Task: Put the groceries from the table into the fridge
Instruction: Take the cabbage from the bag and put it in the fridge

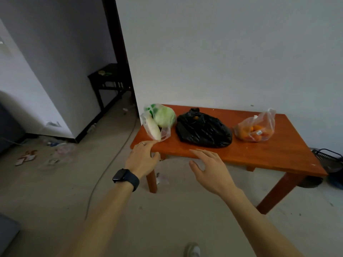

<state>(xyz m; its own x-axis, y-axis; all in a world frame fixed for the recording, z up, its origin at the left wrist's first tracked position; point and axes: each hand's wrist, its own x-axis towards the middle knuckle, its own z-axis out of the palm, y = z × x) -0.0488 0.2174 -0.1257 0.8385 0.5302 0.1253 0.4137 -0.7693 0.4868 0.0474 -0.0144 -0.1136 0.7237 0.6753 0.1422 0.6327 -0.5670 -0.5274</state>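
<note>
All the groceries lay on the desk (269, 154): a veg bag (159, 121) of cabbage and white radish at its left corner, a black bag (204, 130) in the middle and an orange bag (256, 130) to the right. Both hands were slack-fingered and held nothing, the left hand (143, 158) reaching to the veg bag's lower corner and the right hand (211, 169) hovering by the front edge. That bag sat so near the corner that I reckoned a clumsy tug could tip it off or spill the radish. The sticker (259, 133) among the oranges was too small to read.
</note>
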